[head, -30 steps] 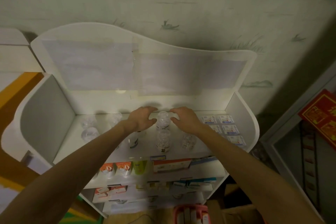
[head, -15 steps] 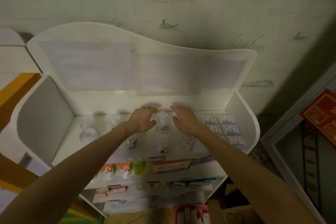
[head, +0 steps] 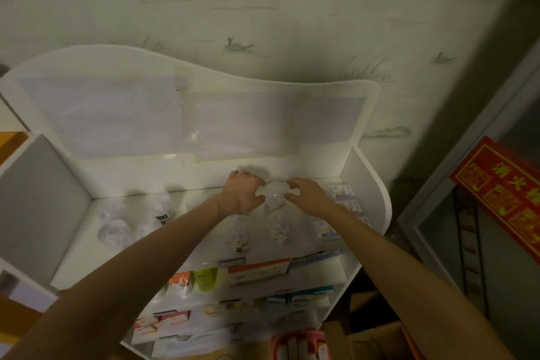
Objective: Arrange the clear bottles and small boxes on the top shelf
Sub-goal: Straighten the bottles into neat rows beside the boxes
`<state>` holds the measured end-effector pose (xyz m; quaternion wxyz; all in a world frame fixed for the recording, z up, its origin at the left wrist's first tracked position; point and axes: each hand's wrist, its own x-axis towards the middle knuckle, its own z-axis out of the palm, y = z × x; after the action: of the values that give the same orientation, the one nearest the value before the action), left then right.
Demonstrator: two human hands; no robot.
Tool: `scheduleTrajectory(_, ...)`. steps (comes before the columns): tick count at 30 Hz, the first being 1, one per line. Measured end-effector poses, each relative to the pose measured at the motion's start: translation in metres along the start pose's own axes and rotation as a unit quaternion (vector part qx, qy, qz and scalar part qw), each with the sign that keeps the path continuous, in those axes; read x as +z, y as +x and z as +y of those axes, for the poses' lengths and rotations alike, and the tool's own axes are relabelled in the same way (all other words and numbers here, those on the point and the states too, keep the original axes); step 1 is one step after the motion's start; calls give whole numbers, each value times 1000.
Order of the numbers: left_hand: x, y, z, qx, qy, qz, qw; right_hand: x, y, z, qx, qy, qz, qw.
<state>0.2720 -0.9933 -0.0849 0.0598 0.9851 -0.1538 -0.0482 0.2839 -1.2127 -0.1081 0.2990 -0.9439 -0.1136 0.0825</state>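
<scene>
On the white top shelf (head: 87, 248), my left hand (head: 242, 196) and my right hand (head: 309, 196) hold a clear bottle (head: 274, 197) between them in the back row, fingers curled against its sides. In front of it stand two more clear bottles (head: 238, 234) (head: 280, 228). Other clear bottles (head: 114, 231) (head: 160, 204) stand on the left half of the shelf. Small white boxes (head: 340, 191) (head: 325, 228) lie flat at the right end, partly hidden by my right forearm.
The shelf has a tall curved back panel (head: 187, 114) and side walls (head: 365, 199). Lower shelves hold orange (head: 181, 280) and green (head: 206, 278) packs and flat boxes. On the floor are a red basket (head: 301, 345) and a cardboard box (head: 371, 339). A red sign (head: 502, 193) hangs at right.
Both hands have shifted to the right along the back of the shelf with the bottle between them, closer to the small boxes. Their fingers have closed tighter on it.
</scene>
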Motion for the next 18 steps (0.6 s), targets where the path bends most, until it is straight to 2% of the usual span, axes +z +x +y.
scheduleTrajectory(4,6,5,0,-11,2,-15,1000,3,2,1,-7,3,-4,1000)
scheduleTrajectory(18,13,-1,1,-10,-16,13,1000,11,13,7,-31,33,-11,999)
